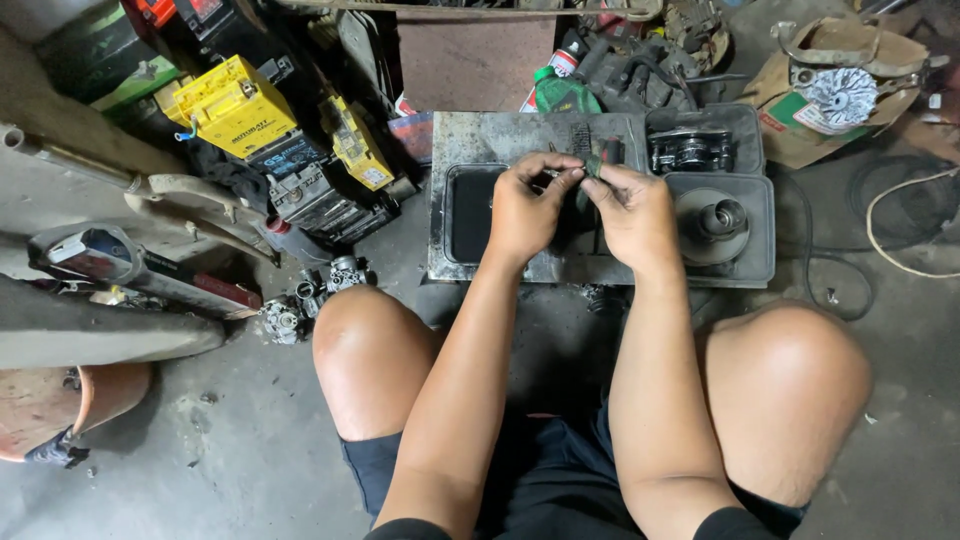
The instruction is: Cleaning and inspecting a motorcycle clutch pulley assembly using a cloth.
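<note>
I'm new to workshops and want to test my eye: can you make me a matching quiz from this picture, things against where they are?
Things:
1. small part
2. yellow battery
3. pulley
4. carburetor

Places:
A. in the tray
B. between both hands
C. floor, by the left knee
D. far left pile

Pairs: 1-B, 2-D, 3-A, 4-C

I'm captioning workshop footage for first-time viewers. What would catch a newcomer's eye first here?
Dead centre, the left hand and right hand meet over a grimy metal tray, pinching a small dark part. The yellow batteries at upper left stand out brightly, and a round pulley sits in the tray's right side.
</note>
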